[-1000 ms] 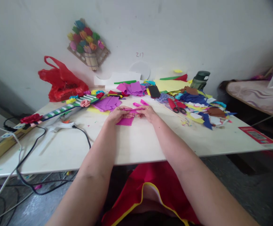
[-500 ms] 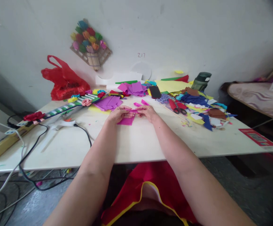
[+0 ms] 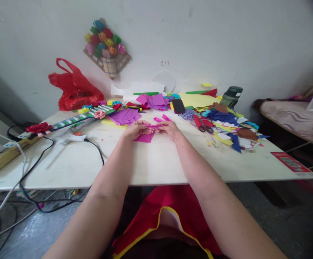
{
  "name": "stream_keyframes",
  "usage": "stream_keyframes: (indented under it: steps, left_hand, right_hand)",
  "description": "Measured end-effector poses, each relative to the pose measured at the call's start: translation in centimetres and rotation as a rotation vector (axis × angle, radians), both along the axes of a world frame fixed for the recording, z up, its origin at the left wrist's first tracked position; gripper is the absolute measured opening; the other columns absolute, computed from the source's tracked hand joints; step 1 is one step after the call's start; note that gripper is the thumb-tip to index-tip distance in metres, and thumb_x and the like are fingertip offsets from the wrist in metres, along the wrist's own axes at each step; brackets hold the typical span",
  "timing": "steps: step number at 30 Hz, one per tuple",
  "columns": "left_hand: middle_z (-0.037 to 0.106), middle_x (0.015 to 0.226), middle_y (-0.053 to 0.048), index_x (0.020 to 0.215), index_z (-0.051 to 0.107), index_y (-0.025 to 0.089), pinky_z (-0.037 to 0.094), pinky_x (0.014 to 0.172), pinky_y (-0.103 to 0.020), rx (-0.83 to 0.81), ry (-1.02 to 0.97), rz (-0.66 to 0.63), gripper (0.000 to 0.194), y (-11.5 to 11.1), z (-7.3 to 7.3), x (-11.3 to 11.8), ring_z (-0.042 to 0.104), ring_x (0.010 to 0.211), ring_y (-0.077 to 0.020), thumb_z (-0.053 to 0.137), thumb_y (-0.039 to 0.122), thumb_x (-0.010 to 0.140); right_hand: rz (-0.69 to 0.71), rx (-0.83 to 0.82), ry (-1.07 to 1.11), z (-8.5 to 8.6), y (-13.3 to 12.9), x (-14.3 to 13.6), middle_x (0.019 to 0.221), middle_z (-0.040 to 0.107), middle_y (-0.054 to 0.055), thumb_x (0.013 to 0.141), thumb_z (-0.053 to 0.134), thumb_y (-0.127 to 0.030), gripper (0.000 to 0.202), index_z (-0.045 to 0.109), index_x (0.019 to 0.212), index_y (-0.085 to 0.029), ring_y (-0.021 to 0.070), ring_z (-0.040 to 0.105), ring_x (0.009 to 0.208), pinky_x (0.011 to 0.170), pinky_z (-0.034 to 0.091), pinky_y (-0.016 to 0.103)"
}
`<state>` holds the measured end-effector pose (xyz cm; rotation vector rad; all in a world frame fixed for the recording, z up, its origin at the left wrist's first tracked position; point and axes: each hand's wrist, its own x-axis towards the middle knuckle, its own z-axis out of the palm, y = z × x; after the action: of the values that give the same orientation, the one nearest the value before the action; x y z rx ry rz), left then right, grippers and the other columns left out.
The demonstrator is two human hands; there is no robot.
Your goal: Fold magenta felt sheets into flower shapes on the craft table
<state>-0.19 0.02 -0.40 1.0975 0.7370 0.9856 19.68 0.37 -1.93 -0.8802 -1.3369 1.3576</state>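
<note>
Stretched between my two hands is a narrow strip of magenta paper (image 3: 153,126), pinched at both ends above the table. My left hand (image 3: 138,131) is closed on its left end, and my right hand (image 3: 168,130) grips the right end with the fingers curled. Just below lies a magenta paper square (image 3: 145,137), partly covered by my left hand. Beyond my right hand rest two rolled or folded magenta paper pieces (image 3: 166,118). A stack of purple paper (image 3: 125,117) is to the left of my hands.
On the left, a glue gun (image 3: 74,138) trails a black cord past a power strip (image 3: 0,160). A paper-flower-decorated board (image 3: 75,118) and red plastic bag (image 3: 74,90) stand behind. At right are scissors (image 3: 206,128), a phone (image 3: 178,107), paper scraps (image 3: 223,117) and a bottle (image 3: 231,96).
The camera view has shifted slightly. My hands stay in nearly the same place, and the strip between them looks narrower and straighter.
</note>
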Motion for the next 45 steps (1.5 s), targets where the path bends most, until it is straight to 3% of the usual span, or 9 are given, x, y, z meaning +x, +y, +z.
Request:
stream_keyframes:
  steps: [7, 17, 24, 32, 45]
  left_hand:
    - [0.071, 0.070, -0.011, 0.084, 0.059, 0.009, 0.056, 0.074, -0.031, 0.009, 0.019, -0.010, 0.014, -0.2, 0.0, -0.2, 0.070, 0.065, -0.0181, 0.052, 0.001, 0.075]
    - [0.071, 0.071, -0.014, 0.078, 0.063, 0.006, 0.056, 0.069, -0.035, 0.074, -0.053, -0.004, 0.015, 0.4, -0.5, -0.2, 0.070, 0.063, -0.0228, 0.057, 0.018, 0.073]
    - [0.069, 0.061, -0.008, 0.079, 0.059, 0.010, 0.053, 0.059, -0.026, 0.082, 0.071, 0.065, 0.014, -0.2, -0.1, 0.2, 0.067, 0.055, -0.0177, 0.059, 0.006, 0.066]
    - [0.069, 0.062, -0.007, 0.089, 0.057, 0.010, 0.051, 0.057, -0.024, 0.139, 0.153, 0.093, 0.024, -0.7, 0.1, 0.3, 0.066, 0.052, -0.0154, 0.059, 0.010, 0.065]
    - [0.067, 0.056, -0.003, 0.082, 0.060, 0.011, 0.051, 0.060, -0.028, 0.249, 0.364, 0.175, 0.021, -0.9, 0.7, 0.6, 0.064, 0.052, -0.0165, 0.054, 0.008, 0.063]
  right_hand:
    - [0.002, -0.011, 0.019, 0.3, -0.2, -0.2, 0.055, 0.065, 0.001, 0.063, 0.071, -0.011, 0.014, 0.068, 0.076, -0.014, 0.0119, 0.060, 0.052, 0.063, 0.052, 0.028]
    - [0.034, 0.017, 0.007, 0.0, 0.1, -0.1, 0.054, 0.065, 0.001, 0.060, 0.073, -0.021, 0.017, 0.068, 0.075, -0.016, 0.0130, 0.060, 0.052, 0.062, 0.052, 0.031]
    - [0.053, 0.022, 0.042, 0.5, -0.4, -0.2, 0.056, 0.065, 0.003, 0.063, 0.074, -0.033, 0.020, 0.065, 0.069, -0.017, 0.0140, 0.059, 0.051, 0.056, 0.052, 0.030]
    - [-0.022, 0.023, -0.036, 0.2, -0.4, -0.8, 0.050, 0.062, 0.001, 0.058, 0.078, -0.026, 0.020, 0.064, 0.066, -0.016, 0.0124, 0.056, 0.047, 0.050, 0.050, 0.027]
    - [-0.031, -0.002, -0.065, -0.4, 0.1, -0.8, 0.051, 0.062, -0.001, 0.057, 0.080, -0.027, 0.028, 0.059, 0.074, -0.018, 0.0136, 0.059, 0.047, 0.051, 0.052, 0.028]
